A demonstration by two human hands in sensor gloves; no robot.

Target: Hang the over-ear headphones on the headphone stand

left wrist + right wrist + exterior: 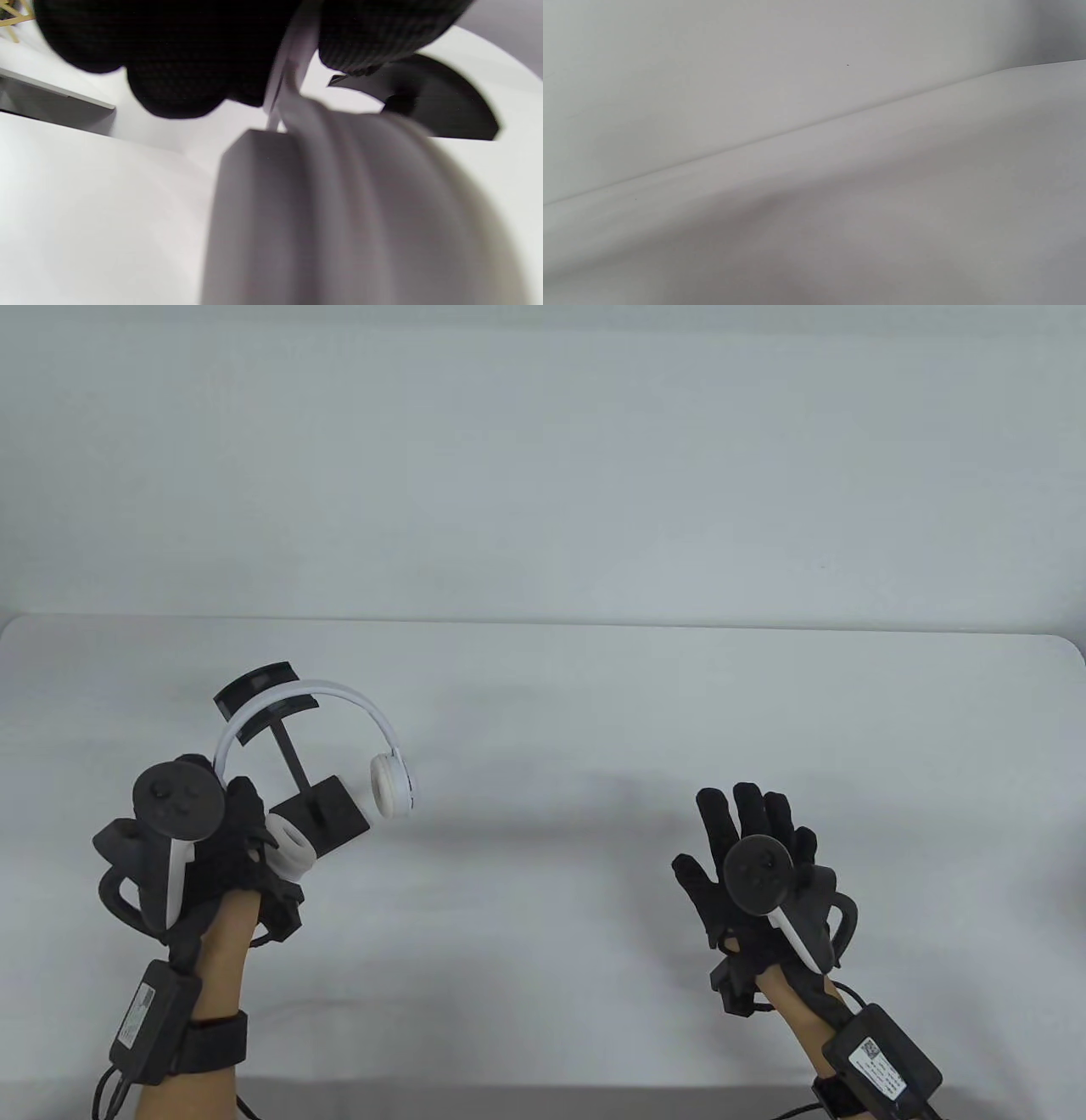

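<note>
Gripping the white headphones (318, 755) by the near end of the headband, the left hand (242, 848) holds them raised at the black headphone stand (297, 763). Its gloved fingers (182, 63) close around the thin band arm just above the near ear cup (293, 848); in the left wrist view the band passes between the fingertips and the ear cup (352, 203) fills the lower half of the picture, blurred. The near ear cup sits directly beside the hand, on its right, and overlaps the front corner of the stand's flat base (335, 810) in the table view.

From the grip, the headband (339, 700) arches up and away to the right, crossing in front of the stand's tilted post (288, 755) and just below the curved top rest (259, 687). Whether the band touches the rest cannot be determined. The far ear cup (392, 785) hangs free on the right of the stand, above the table (594, 729).

The right hand (759, 869) is well apart on the right side of the table, fingers extended and spread, holding nothing. The right wrist view shows only the table surface and the wall behind it.
</note>
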